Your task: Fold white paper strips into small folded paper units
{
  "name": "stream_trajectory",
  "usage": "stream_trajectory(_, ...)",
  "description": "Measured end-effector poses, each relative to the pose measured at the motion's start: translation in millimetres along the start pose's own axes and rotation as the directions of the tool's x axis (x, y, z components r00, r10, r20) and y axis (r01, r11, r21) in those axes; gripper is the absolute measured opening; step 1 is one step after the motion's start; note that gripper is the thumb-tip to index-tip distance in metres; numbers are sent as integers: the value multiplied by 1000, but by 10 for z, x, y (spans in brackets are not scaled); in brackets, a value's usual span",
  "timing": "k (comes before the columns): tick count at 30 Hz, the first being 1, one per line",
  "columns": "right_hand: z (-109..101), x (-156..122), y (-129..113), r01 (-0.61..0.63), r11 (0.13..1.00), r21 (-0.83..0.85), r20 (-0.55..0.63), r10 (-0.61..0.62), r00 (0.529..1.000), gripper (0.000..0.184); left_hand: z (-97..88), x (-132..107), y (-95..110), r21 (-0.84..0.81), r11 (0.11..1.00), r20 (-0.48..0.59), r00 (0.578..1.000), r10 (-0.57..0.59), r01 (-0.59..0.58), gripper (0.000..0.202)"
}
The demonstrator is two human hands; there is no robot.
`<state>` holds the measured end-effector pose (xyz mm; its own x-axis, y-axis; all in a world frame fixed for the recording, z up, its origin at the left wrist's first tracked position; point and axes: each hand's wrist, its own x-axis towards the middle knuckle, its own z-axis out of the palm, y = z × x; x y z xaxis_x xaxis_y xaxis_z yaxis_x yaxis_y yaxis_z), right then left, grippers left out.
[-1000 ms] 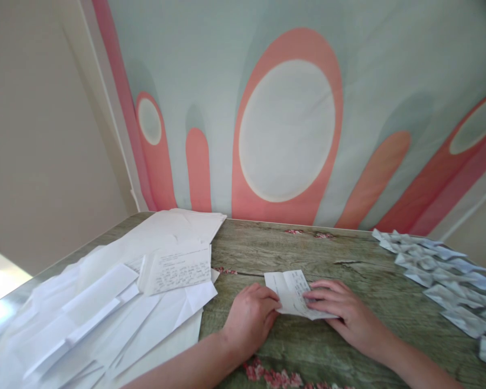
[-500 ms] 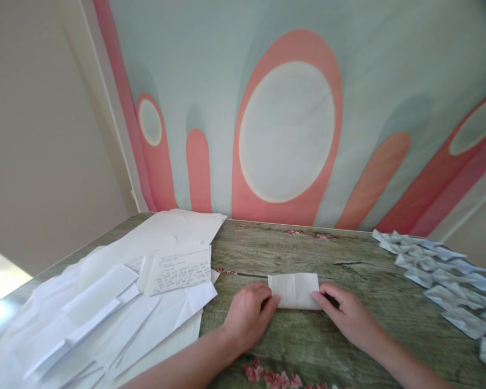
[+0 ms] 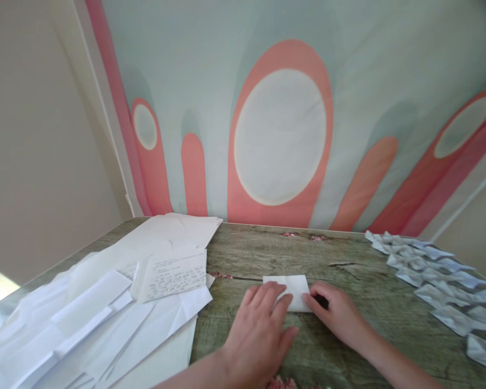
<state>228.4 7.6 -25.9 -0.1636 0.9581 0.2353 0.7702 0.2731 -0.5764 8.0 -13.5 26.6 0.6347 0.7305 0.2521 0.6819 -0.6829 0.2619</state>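
A small folded white paper (image 3: 297, 284) lies on the wood-patterned table (image 3: 263, 248) between my hands. My left hand (image 3: 261, 324) is spread over its left side, fingers stretched out with the fingertips on the paper and the thumb apart. At the paper's right edge, my right hand (image 3: 336, 308) pinches it between thumb and forefinger. Part of the left side of the paper is hidden under my left fingers.
Loose and folded white sheets (image 3: 146, 329) cover the table's left side, one handwritten page (image 3: 176, 273) among them. Several folded paper pieces (image 3: 441, 292) stand in a row at the right. Behind the table rises a patterned wall covering (image 3: 206, 81).
My left hand has let go of the paper's left edge and opened out flat over it. My right hand keeps its pinch on the right edge. The view has shifted slightly.
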Motion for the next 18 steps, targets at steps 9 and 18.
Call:
stream_trajectory(9,-20,17,-34,-1,999,-50,-15,0,1000,27,255,36,-26,36,989,199,971,134,-144,74)
stream_trajectory(18,20,11,113,-133,929,346,-16,147,989,16,197,53,-63,-71,992,238,963,122,-108,74)
